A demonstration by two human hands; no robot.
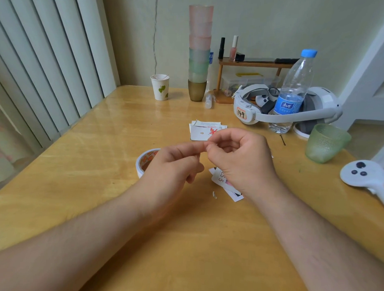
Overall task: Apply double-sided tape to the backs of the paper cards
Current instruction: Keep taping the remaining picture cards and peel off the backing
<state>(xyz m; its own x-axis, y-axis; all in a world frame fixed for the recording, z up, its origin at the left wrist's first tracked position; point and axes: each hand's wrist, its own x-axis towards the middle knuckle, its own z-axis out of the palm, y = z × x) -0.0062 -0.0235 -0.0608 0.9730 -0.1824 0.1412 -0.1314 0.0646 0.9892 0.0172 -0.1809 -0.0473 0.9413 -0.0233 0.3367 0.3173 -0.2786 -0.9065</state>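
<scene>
My two hands meet above the desk (99, 164), fingertips touching over the middle of it. My left hand (173, 166) has its fingers curled, the forefinger and thumb pushed forward to meet my right hand (240, 160). The right grip is curled too, thumb and forefinger closed together in a pinch at the point where the hands meet. Something very small seems to be caught there, but it is too tiny for me to say what it is, so I cannot tell what either grip truly has hold of.

I take the roll of double-sided tape (146, 161) as my landmark. It lies flat on the desk, partly hidden under my left hand. To the right of the roll, under my right wrist, lie a few paper cards (226, 185), one with printed digits showing. Beyond the roll, further from me, sits a second small stack of cards (203, 131), the top one with a red mark. A tiny white scrap (214, 195) lies on the desk to the right of the roll, just nearer me than the cards under my wrist.

Far behind the roll stand a paper cup (160, 87) and a tall stack of tumblers (199, 52). Well to its right are a water bottle (294, 92), a white headset (286, 107), a green cup (325, 142) and a white controller (366, 175).
</scene>
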